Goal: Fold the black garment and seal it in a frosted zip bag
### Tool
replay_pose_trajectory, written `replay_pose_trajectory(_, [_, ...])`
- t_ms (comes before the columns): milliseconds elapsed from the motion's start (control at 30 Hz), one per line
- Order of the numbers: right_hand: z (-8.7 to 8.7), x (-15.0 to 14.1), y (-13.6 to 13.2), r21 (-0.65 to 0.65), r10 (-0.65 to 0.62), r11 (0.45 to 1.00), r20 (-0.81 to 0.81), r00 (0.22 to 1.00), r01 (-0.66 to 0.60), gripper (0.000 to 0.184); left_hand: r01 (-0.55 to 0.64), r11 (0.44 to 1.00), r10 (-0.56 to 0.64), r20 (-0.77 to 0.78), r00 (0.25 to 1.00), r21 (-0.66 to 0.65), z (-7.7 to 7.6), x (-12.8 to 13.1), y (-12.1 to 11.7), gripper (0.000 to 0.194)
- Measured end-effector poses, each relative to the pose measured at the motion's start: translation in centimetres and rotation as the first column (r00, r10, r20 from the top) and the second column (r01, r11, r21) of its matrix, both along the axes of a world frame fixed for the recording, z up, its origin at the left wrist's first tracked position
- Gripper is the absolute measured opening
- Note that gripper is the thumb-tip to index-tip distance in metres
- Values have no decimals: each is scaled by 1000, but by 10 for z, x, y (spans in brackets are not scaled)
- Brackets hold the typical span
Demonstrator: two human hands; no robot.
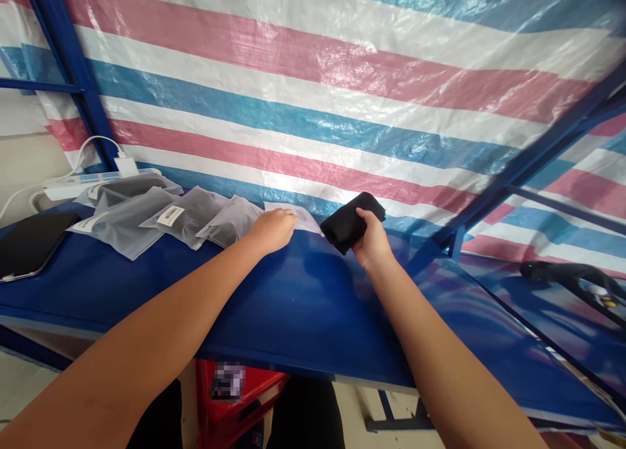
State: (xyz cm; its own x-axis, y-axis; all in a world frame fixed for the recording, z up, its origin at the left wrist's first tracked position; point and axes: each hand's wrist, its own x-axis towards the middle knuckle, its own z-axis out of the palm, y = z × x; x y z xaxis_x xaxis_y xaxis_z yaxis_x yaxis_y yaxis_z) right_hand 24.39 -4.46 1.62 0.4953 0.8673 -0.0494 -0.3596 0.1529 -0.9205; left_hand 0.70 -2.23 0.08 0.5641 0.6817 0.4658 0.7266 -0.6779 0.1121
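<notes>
My right hand [372, 240] grips a folded black cloth bundle [349, 224], thumb on its near face, held just above the blue table. To the left, my left hand [276, 231] is closed, its fingers curled over the left part of a white sheet with small print [307, 221]. Whether it pinches that sheet is hidden. Right beside its wrist lies a frosted plastic bag [229, 219] with something greyish inside. Another frosted bag [195, 216] with a white barcode label lies further left, dark contents showing through.
More frosted bags [130, 221] lie at the left, before a white power strip [81, 187] with a plugged-in charger. A black tablet-like slab [34, 244] rests at the left edge. Striped plastic sheeting [303, 97] hangs behind the blue table [293, 305]. A red stool [259, 380] stands below.
</notes>
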Motion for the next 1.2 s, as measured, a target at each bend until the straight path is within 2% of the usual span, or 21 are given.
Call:
replay_pose_trajectory(167, [4,-2,-3,2,8,1000,-23,1000,-8,25,-47,999,46,57,997,13,7,-2,-1,32])
replay_pose_trajectory(333, [15,-3,-12,-17,174,984,-120,977,-178,24,17,1000,-18,31,999,20,4,0,-1,33])
replay_pose_trajectory(467, [21,-5,-19,-24,353,932,-157,922,-361,28,76,996,-78,26,997,50,3,2,-3,34])
replay_pose_trajectory(567, [20,-11,-23,6,477,878,-73,876,-478,31,108,993,-109,12,994,36,4,4,-7,32])
replay_pose_trajectory(667, [15,-18,-25,-53,548,836,42,835,-546,34,130,990,-131,12,991,47,6,6,-10,31])
replay_pose_trajectory(833, [9,-20,-22,-157,525,849,126,842,-505,34,139,988,-139,-8,990,62,5,5,-8,32])
replay_pose_trajectory(1033, [10,-16,-19,-147,451,889,114,885,-434,32,130,990,-128,-35,991,56,7,0,-6,37])
replay_pose_trajectory(1200, [12,-15,-20,-150,437,896,128,891,-418,30,91,996,-91,-17,996,-4,10,-1,-7,39])
